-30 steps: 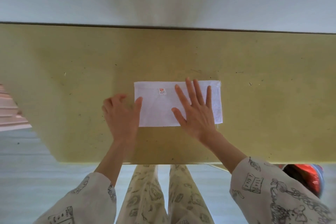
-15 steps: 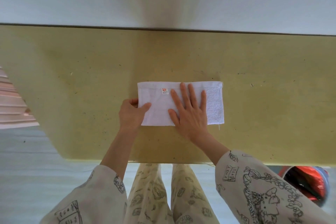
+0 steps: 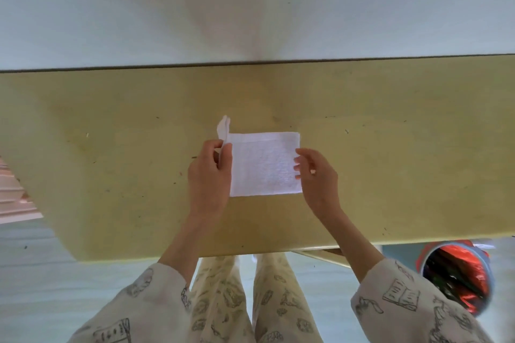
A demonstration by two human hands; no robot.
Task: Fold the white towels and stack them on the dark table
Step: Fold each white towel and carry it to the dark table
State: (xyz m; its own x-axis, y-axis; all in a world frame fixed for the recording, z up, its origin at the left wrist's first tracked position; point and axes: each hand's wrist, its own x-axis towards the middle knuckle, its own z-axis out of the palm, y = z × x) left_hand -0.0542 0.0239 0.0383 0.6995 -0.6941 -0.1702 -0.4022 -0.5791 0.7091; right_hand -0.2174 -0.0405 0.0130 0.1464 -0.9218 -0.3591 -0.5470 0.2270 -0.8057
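the left edge of the white towel (image 3: 264, 164) is partly hidden behind the left hand (image 3: 210, 175), whose thumb and fingers pinch that edge; a small flap of cloth sticks up past the towel's far left corner. the right hand (image 3: 316, 177) is at the towel's right edge with fingers loosely curled; whether it holds the cloth cannot be told. under the table's near edge a red and dark round container (image 3: 457, 278) is cut off by the patterned sleeve (image 3: 412, 303). the towel lies folded into a near square at the middle of the yellowish table (image 3: 111, 161), whose top is speckled with small dark marks. beyond it runs a pale wall (image 3: 250, 17). pale floor shows below. no readable label shows on the towel.
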